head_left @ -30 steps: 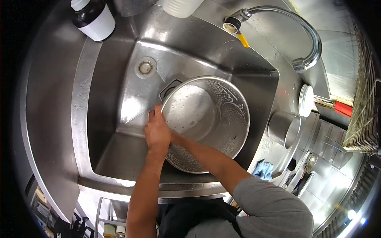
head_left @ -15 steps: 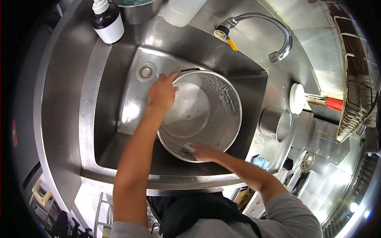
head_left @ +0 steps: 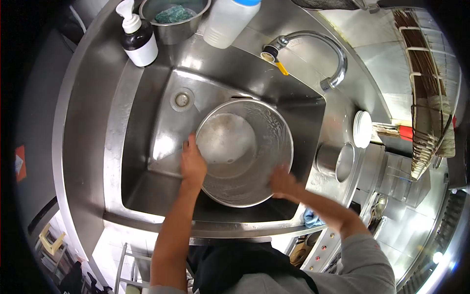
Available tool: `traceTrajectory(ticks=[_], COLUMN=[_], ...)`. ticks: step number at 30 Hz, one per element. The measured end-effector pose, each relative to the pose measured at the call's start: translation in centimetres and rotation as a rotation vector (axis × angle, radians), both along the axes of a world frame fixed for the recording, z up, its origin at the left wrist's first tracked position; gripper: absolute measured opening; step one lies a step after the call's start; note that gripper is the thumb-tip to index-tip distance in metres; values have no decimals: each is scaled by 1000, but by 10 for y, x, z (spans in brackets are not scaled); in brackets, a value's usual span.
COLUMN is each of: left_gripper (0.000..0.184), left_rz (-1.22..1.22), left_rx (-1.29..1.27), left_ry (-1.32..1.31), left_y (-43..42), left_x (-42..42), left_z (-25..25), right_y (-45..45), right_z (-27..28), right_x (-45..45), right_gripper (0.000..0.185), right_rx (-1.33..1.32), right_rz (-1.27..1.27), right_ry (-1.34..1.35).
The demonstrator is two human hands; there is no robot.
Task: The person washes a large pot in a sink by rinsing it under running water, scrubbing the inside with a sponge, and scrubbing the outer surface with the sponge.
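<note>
Pot, relation to fingers: the large metal pot (head_left: 226, 138) lies between both hands, to the right of the left fingers and to the left of and beyond the right ones.
Left hand (head_left: 194, 165): fingers close together, meeting the rim at its left edge; whether they pinch over it, cannot tell.
Right hand (head_left: 284, 184): blurred, over the near right part of the mouth, forearm crossing the rim; finger spread, anything held and wall contact cannot be told.
Nearer hand: the left for the left rim, the right for the near right wall.
Pot axis: mouth round, facing up toward the viewer, so no long side across it; the axis runs down to the base, which shows toward the left and far side. Real tilt or lens effect, cannot tell.
Handle (head_left: 241, 97): at the far rim, well apart from both hands.
Sink (head_left: 164, 122): contains the pot; the drain (head_left: 181, 99) lies beyond the left hand.
Surround: faucet (head_left: 327, 84) outside the basin, far right; smaller pot (head_left: 327, 158) to the right; blue cloth (head_left: 312, 218) near the right forearm.
</note>
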State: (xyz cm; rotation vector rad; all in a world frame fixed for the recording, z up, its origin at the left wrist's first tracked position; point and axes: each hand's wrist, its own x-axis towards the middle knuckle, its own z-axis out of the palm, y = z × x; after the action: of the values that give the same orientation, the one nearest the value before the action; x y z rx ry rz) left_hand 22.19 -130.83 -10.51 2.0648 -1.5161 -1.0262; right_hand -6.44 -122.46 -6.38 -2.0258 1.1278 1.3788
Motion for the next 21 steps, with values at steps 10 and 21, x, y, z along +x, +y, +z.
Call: traceTrajectory(ticks=[10, 21], left_gripper=[38, 46], left_rz=[-303, -68], left_rx=[-140, 105], left_ry=[-155, -287], left_y=[-91, -30], left_x=[43, 41], left_z=[17, 5], right_y=[33, -149], right_z=[-60, -233], right_x=[94, 89], right_gripper=[58, 44], right_rx=[391, -609], right_rz=[-644, -1], right_ry=[-734, -447])
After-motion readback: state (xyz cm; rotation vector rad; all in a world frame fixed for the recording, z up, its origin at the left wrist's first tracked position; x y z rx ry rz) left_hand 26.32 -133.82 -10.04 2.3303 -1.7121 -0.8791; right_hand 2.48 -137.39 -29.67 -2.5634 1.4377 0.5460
